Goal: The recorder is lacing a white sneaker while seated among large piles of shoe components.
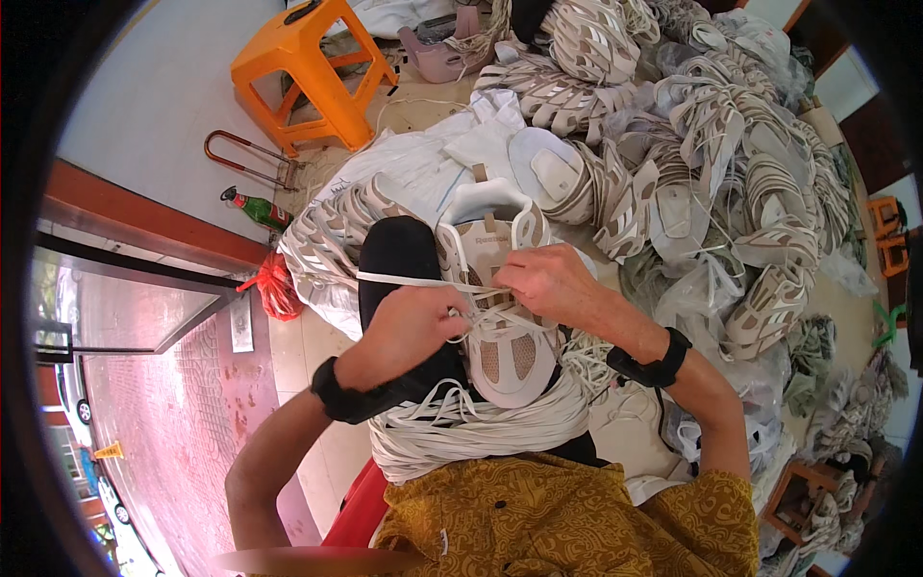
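A beige and white shoe upper (506, 371) lies across my lap, toe toward me and collar facing away. A cream shoelace (404, 279) runs through its eyelets, and a length of it stretches left across my black-clad knee (396, 252). My right hand (553, 282) pinches the lace at the right eyelet row. Over the left side of the lacing, my left hand (415, 322) is closed with thumb and finger together on the lace; the exact grip is partly hidden. A thick bundle of loose cream laces (471, 444) lies over my thighs.
Stacked shoe uppers (322, 236) lie beyond my left knee, on white sacking (404, 159). More piles of uppers (711, 144) spread to the right among clear plastic bags. At the left stand an orange stool (298, 72), a green bottle (258, 209) and a red bag (279, 288).
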A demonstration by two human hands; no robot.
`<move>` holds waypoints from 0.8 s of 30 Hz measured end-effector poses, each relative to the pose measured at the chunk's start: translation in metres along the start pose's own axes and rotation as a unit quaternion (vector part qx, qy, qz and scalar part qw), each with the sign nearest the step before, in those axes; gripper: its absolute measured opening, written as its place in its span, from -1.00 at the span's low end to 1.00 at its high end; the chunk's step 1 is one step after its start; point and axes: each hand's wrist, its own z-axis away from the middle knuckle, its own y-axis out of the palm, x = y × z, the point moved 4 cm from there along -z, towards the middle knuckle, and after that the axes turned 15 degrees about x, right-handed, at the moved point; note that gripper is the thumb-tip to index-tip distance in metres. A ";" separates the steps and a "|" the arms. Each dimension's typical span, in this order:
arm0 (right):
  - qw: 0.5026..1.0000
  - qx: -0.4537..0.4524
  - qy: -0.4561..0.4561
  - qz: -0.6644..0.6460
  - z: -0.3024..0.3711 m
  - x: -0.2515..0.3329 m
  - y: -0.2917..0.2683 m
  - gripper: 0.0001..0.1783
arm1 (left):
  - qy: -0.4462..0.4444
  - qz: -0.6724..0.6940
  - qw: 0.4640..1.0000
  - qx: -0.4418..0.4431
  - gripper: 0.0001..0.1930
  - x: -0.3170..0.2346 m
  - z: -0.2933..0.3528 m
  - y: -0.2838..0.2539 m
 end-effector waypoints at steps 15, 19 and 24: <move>0.988 -0.100 0.033 0.113 0.032 -0.048 -0.054 -0.84 | 0.029 -0.432 0.882 -0.185 -0.91 -0.003 0.001 0.029; 0.979 -0.042 0.186 -0.066 0.054 -0.081 -0.041 -0.83 | -0.004 -0.419 0.891 -0.174 -0.91 0.005 -0.001 0.030; 0.965 -0.033 0.227 0.128 0.051 -0.073 -0.031 -0.88 | 0.060 -0.353 0.894 -0.270 -0.71 -0.007 0.013 0.004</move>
